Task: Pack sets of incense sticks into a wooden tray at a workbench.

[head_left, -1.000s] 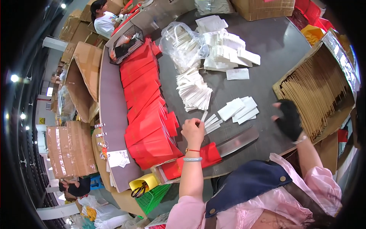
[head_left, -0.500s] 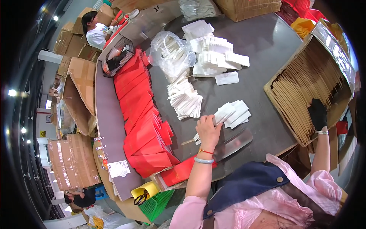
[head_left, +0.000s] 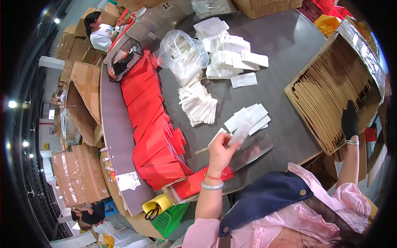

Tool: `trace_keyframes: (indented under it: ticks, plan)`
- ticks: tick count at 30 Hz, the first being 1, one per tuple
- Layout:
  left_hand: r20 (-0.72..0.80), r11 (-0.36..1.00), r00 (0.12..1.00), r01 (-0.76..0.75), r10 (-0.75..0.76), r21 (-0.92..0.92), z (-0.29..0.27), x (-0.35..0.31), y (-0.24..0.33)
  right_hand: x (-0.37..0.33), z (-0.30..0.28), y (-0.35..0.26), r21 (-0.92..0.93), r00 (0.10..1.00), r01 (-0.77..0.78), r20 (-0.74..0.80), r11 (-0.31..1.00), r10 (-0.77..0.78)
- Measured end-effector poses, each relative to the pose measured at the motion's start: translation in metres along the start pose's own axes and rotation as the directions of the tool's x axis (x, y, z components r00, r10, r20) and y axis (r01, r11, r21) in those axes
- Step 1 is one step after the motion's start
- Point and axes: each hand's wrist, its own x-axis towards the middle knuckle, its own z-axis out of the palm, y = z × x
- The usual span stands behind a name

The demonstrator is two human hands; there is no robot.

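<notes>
My left hand (head_left: 221, 151) is closed, pinching a slim white paper packet (head_left: 241, 132) between thumb and fingers. The packet is tilted and blurred by motion, just above a small fan of white packets (head_left: 258, 115) on the dark table. Another white packet lies partly behind the hand. In a black glove, my right hand (head_left: 350, 120) is open, its fingers stretched out along the right side of a cardboard box (head_left: 292, 93). Tightly packed rows of flat brown pieces (head_left: 331, 95) fill this box; the hand rests at their edge.
Overlapping red paper bags (head_left: 151, 124) line the table's left side. More white packets (head_left: 233, 51) and a clear plastic bag (head_left: 182, 53) of them lie farther back. A wire basket (head_left: 126, 60), a yellow holder with scissors (head_left: 159, 204) and a grey metal strip (head_left: 254, 155) are nearby. Two people are at the left.
My left hand has lifted a white packet off the fan and drawn it nearer to me. The gloved right hand has shifted slightly, its fingers now straighter along the box.
</notes>
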Motion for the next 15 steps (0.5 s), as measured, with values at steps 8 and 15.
trace_keyframes:
  ticks: [8,15]
  plan:
    - [-0.005,0.804,0.975,-0.18,0.222,0.567,0.013,-0.065,-0.01,0.01,-0.09,-0.197,0.742,0.865,0.352,-0.024,0.571,-0.501]
    - [0.011,0.779,0.98,-0.167,0.201,0.605,-0.018,-0.099,-0.039,-0.022,-0.068,-0.262,0.699,0.548,0.481,0.233,0.53,-0.804]
